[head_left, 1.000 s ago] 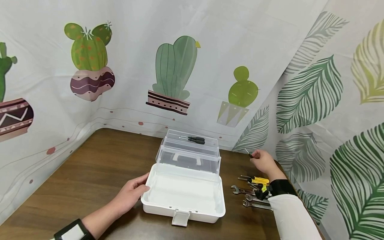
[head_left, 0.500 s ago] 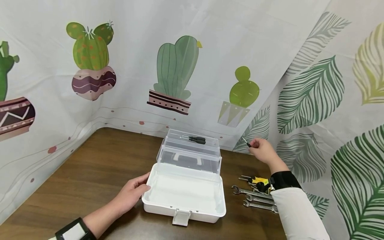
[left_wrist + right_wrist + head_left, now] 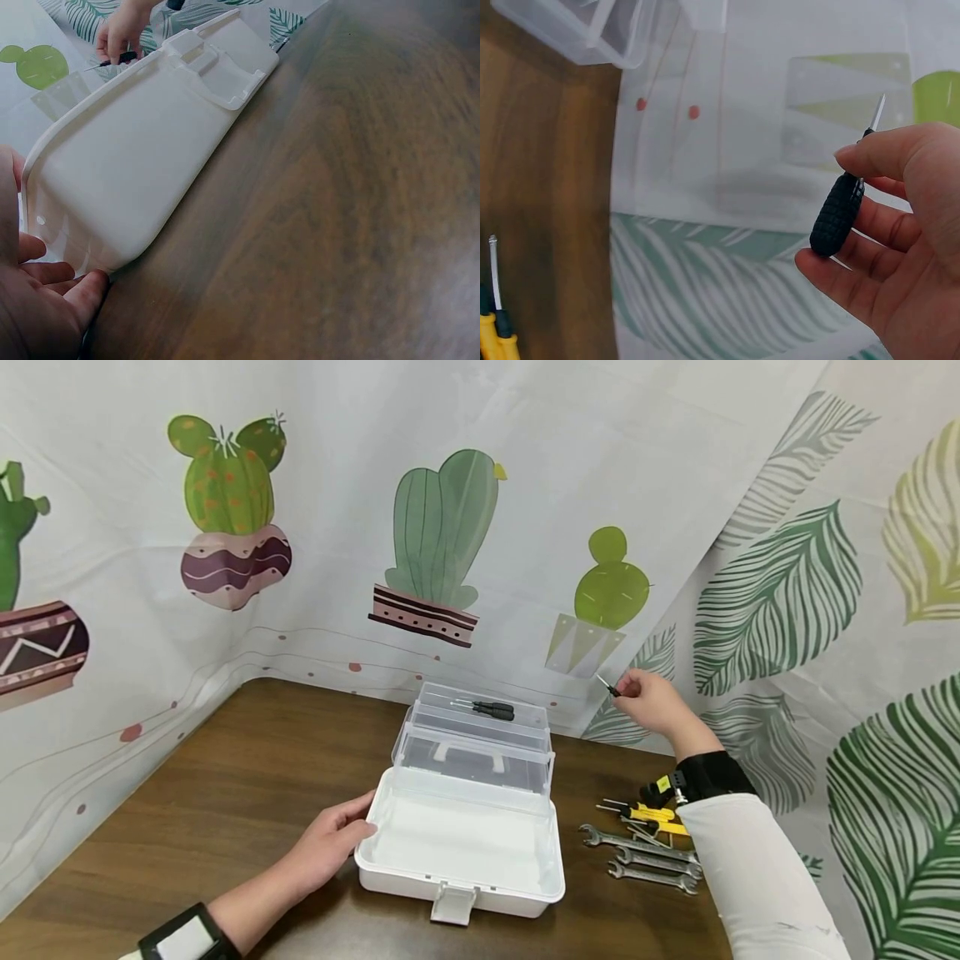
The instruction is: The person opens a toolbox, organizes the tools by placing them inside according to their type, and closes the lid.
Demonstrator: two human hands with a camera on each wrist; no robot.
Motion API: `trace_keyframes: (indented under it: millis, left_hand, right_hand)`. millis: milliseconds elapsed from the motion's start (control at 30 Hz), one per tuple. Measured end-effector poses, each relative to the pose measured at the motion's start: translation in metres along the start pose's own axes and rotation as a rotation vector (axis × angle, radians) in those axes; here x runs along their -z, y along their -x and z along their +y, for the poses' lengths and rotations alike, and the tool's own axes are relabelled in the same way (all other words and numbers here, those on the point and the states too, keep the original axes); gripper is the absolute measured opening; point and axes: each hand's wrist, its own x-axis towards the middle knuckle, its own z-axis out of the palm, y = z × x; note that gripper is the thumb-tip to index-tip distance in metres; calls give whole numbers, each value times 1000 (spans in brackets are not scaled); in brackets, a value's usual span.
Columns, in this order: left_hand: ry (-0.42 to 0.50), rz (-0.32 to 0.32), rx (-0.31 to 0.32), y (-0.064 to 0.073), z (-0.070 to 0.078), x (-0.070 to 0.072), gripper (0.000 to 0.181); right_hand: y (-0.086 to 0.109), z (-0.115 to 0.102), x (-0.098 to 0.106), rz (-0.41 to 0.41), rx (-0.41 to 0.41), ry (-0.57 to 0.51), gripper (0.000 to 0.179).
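My right hand [image 3: 654, 700] holds a small screwdriver [image 3: 836, 214] with a black ribbed handle and a short metal shaft. It is raised in front of the wall cloth, up and right of the box, and the shaft points up and left in the head view. My left hand [image 3: 330, 843] grips the left side of a white toolbox [image 3: 457, 893], its thumb at the rim; in the left wrist view its fingers [image 3: 88, 294] touch the box's lower corner. The toolbox stands open. Two black-handled screwdrivers [image 3: 492, 711] lie in its clear upper tray [image 3: 525, 720].
Right of the box on the brown table [image 3: 247, 777] lie several wrenches [image 3: 652, 878] and yellow-handled screwdrivers [image 3: 649, 813]. A latch [image 3: 453, 906] juts from the box's front. Cloth printed with cacti and leaves [image 3: 780, 602] hangs behind and at the right.
My right hand has risen and moved slightly left with the small screwdriver, away from the tools on the table. My left hand has stayed on the toolbox.
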Motion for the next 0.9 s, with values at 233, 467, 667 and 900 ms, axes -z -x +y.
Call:
trace_keyframes:
  millis: [233, 467, 667, 900]
  left_hand:
    - [8, 5, 13, -1, -1, 0, 61]
    - [9, 1, 1, -1, -2, 1, 61]
    - [7, -1, 0, -1, -2, 1, 61]
    - [17, -12, -19, -1, -3, 1, 60]
  right_hand:
    - [-14, -24, 11, -22, 34, 36, 16]
    - [-27, -48, 19, -47, 86, 63, 15]
    - [-39, -71, 23, -60, 151, 85, 13]
    - [-55, -96, 15, -94, 189, 126, 12]
